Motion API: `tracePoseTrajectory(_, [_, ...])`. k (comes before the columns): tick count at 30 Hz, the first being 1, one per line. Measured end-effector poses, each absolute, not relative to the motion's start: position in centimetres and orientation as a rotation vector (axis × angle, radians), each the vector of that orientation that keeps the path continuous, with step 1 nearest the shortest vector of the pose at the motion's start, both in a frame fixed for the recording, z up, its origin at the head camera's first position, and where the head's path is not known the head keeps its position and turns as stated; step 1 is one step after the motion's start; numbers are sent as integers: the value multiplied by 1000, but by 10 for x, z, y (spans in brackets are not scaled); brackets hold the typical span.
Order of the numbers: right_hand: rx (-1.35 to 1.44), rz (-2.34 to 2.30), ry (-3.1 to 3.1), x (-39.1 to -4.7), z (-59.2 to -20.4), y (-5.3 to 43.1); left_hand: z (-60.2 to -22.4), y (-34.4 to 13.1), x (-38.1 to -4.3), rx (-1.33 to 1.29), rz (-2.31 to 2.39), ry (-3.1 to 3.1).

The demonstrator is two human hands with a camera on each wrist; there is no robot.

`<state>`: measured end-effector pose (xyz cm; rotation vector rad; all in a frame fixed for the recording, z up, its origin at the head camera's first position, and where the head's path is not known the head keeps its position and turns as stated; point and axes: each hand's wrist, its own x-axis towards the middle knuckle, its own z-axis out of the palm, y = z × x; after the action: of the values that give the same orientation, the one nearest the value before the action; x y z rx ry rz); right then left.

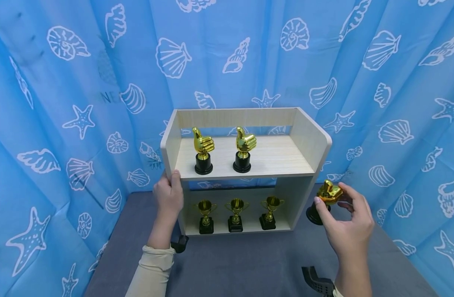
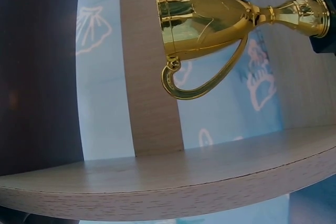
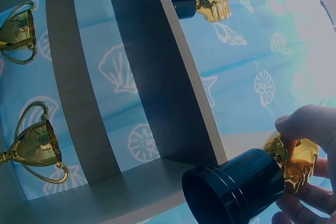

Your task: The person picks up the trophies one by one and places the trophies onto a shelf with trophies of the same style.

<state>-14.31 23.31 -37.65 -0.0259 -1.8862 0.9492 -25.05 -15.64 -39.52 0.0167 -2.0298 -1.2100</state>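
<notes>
My right hand (image 1: 351, 222) pinches a gold thumbs-up trophy (image 1: 329, 192) by its gold top, just right of a two-tier wooden shelf (image 1: 304, 144). The trophy tilts, and its black base (image 3: 231, 187) points toward the shelf in the right wrist view. My left hand (image 1: 169, 196) grips the shelf's left side panel near the upper board, thumb on the edge. Two more thumbs-up trophies, one on the left (image 1: 203, 150) and one near the middle (image 1: 244, 149), stand upright on the upper board.
Three gold cups, left (image 1: 205, 216), middle (image 1: 236, 214) and right (image 1: 270, 212), stand on the lower board. The shelf rests on a grey tabletop (image 1: 241, 268). Behind hangs a blue curtain (image 1: 219, 45) with white shell prints.
</notes>
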Motion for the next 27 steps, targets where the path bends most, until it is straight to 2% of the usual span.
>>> tracePoseTrajectory(27, [36,977,-1912,-151,-364,230,-396,-157,-252,10,-1220,-2032])
